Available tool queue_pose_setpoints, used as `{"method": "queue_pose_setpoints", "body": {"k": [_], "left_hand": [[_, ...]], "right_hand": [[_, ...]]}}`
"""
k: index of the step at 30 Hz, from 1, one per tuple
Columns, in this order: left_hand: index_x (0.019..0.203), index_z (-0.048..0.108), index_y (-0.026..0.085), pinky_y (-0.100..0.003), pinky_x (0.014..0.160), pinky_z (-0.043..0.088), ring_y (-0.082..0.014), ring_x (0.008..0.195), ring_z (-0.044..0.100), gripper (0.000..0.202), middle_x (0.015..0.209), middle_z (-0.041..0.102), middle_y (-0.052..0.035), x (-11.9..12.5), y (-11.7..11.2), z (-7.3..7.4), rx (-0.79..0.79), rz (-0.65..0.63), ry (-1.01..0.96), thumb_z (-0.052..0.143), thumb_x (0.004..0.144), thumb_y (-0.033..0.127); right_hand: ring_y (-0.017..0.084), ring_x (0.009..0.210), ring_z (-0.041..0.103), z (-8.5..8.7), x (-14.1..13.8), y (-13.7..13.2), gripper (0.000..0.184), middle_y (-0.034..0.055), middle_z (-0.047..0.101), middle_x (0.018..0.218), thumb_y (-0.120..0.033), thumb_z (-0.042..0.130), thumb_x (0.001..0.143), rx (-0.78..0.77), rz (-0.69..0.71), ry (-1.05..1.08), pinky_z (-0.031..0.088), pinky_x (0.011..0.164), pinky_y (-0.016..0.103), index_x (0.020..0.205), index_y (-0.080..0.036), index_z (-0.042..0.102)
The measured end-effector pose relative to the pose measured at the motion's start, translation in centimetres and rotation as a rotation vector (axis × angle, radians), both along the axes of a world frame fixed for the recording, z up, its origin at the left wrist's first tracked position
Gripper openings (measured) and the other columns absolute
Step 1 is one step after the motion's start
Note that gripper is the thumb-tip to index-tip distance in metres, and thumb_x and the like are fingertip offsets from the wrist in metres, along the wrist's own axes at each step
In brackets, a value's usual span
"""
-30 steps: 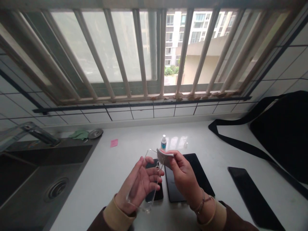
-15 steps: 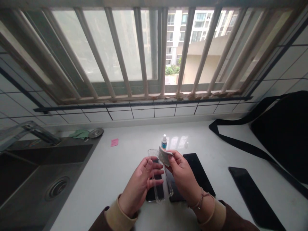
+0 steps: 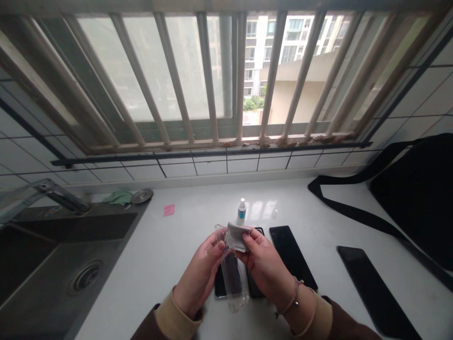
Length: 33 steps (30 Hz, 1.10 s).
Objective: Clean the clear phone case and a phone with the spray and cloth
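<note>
clear case and grey cloth meet between two hands

the left hand [image 3: 200,271] grips the clear case [image 3: 231,278] near its far end, thumb on the near side; the case hangs tilted above the counter [image 3: 159,264]. the right hand [image 3: 264,257] pinches the folded grey cloth [image 3: 238,237] against that end. the hands are close together, though whether their fingertips touch i cannot tell. to wipe well, the left grip should probably stay light, since a thin case may flex, and the cloth should lie flat and go right into corners and the camera opening.

at far left sits a metal sink [image 3: 116,264] with its faucet [image 3: 63,198], a green rag [image 3: 118,197] and a round metal strainer [image 3: 142,196] behind it. then a pink note [image 3: 169,210], a dark phone [image 3: 221,283] under the case, an upright bottle [image 3: 241,211] just beyond the cloth, and a black slab [image 3: 292,255] beside the right hand. a longer black slab [image 3: 375,288] lies farther right, near a black bag [image 3: 414,198]. a barred window [image 3: 173,75] spans the tiled wall [image 3: 208,166] behind.
</note>
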State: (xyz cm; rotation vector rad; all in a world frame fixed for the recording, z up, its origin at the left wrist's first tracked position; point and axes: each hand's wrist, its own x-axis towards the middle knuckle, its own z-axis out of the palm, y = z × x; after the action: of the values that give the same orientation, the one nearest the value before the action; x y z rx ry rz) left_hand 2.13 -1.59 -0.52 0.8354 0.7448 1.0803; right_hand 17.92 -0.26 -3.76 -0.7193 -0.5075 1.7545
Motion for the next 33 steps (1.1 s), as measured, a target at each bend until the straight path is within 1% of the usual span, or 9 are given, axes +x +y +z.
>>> {"method": "queue_pose_setpoints", "body": {"k": [5,10,13,18,21,24,26,28,33], "left_hand": [[0.146,0.061,0.022,-0.049,0.122,0.037,-0.0376,0.145,0.050,0.074,0.149,0.061,-0.0163,-0.2,0.1,-0.2,0.039,0.070,0.084,0.084,0.085,0.056],[0.140,0.062,0.024,-0.045,0.118,0.042,-0.0350,0.140,0.055,0.061,0.148,0.062,-0.0144,-0.9,0.3,-0.9,0.135,0.048,0.169,0.082,0.089,0.050],[0.140,0.062,0.025,-0.045,0.116,0.045,-0.0355,0.138,0.057,0.061,0.147,0.062,-0.0142,-1.3,0.4,-1.0,0.199,0.045,0.242,0.085,0.087,0.047],[0.138,0.065,0.025,-0.048,0.122,0.039,-0.0374,0.142,0.053,0.062,0.147,0.061,-0.0143,-1.6,0.6,-0.9,0.302,0.066,0.349,0.087,0.085,0.047],[0.137,0.067,0.025,-0.049,0.121,0.040,-0.0376,0.140,0.054,0.062,0.145,0.062,-0.0145,-1.7,0.7,-1.1,0.334,0.076,0.376,0.087,0.084,0.050],[0.134,0.069,0.026,-0.047,0.122,0.039,-0.0371,0.140,0.053,0.062,0.145,0.061,-0.0139,-1.8,0.8,-1.1,0.364,0.102,0.393,0.088,0.082,0.052],[0.132,0.070,0.025,-0.045,0.121,0.039,-0.0369,0.140,0.054,0.062,0.145,0.061,-0.0142,-1.9,0.8,-0.9,0.355,0.100,0.387,0.089,0.080,0.053],[0.132,0.069,0.025,-0.046,0.119,0.042,-0.0369,0.136,0.058,0.063,0.142,0.064,-0.0156,-1.9,0.8,-0.5,0.307,0.074,0.350,0.090,0.079,0.053],[0.144,0.056,0.029,-0.047,0.110,0.049,-0.0350,0.124,0.068,0.079,0.137,0.068,-0.0169,-1.9,0.7,0.1,0.135,0.035,0.208,0.093,0.077,0.050]], "right_hand": [[0.020,0.101,0.074,0.1,-0.1,-0.1,0.041,0.0107,0.079,0.116,-0.041,0.089,0.084,-0.013,-0.004,0.008,0.058,0.090,0.033,0.114,-0.018,0.075],[0.020,0.100,0.074,0.4,-0.1,-0.3,0.039,0.0105,0.080,0.114,-0.039,0.089,0.084,-0.032,0.026,0.012,0.058,0.092,0.034,0.112,-0.017,0.074],[0.021,0.101,0.074,0.4,0.0,-0.2,0.039,0.0108,0.079,0.115,-0.040,0.088,0.085,-0.024,0.025,0.000,0.057,0.093,0.034,0.113,-0.017,0.074],[0.020,0.099,0.074,0.4,0.0,-0.2,0.038,0.0102,0.080,0.112,-0.040,0.088,0.084,-0.013,0.025,-0.006,0.057,0.092,0.034,0.112,-0.016,0.076],[0.020,0.097,0.075,0.7,0.1,-0.2,0.040,0.0111,0.080,0.111,-0.040,0.089,0.083,-0.015,0.076,0.002,0.058,0.091,0.034,0.112,-0.015,0.077],[0.019,0.093,0.075,0.9,0.2,-0.3,0.041,0.0109,0.080,0.108,-0.040,0.090,0.082,-0.029,0.145,-0.008,0.059,0.088,0.033,0.111,-0.014,0.078],[0.018,0.091,0.075,0.9,0.3,-0.3,0.041,0.0107,0.080,0.106,-0.040,0.090,0.082,-0.040,0.175,-0.018,0.059,0.087,0.034,0.112,-0.014,0.078],[0.019,0.092,0.075,0.8,0.3,-0.3,0.043,0.0114,0.080,0.109,-0.040,0.090,0.083,-0.046,0.199,-0.018,0.059,0.090,0.035,0.114,-0.014,0.077],[0.020,0.096,0.075,0.7,0.4,-0.4,0.042,0.0126,0.079,0.116,-0.040,0.089,0.084,-0.053,0.243,-0.010,0.058,0.092,0.036,0.115,-0.015,0.077]]}}
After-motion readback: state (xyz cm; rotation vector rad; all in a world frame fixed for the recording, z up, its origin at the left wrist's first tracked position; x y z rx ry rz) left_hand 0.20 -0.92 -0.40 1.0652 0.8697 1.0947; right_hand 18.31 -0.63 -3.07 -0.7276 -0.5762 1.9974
